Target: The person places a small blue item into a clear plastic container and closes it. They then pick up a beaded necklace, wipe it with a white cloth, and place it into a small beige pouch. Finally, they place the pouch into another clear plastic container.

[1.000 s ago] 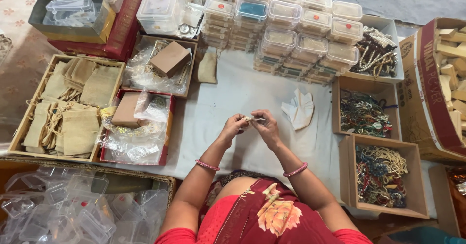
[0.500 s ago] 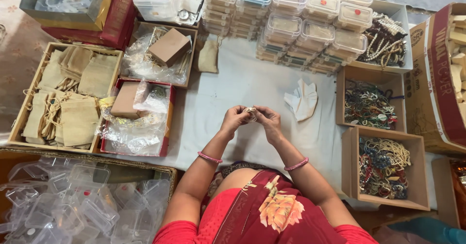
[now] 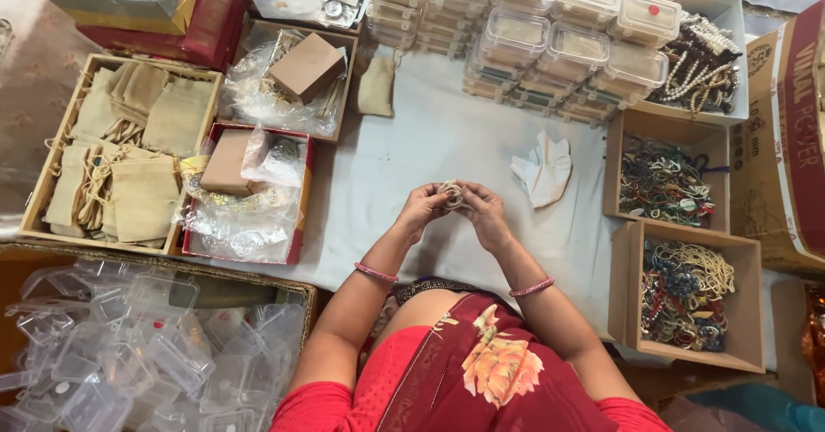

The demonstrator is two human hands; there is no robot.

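Hands hardly shifted since earlier frame: left hand and right hand together pinch a small beaded bracelet above the table, left of the white cloth; sorting step, steady grip needed.

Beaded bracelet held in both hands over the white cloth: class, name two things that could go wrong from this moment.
1. The beaded bracelet is pinched only between the fingertips of the left hand and right hand; a loose grip could drop it onto the white cloth.
2. Open boxes of beaded jewellery sit close by the right elbow; a sweep of the arm might knock one.
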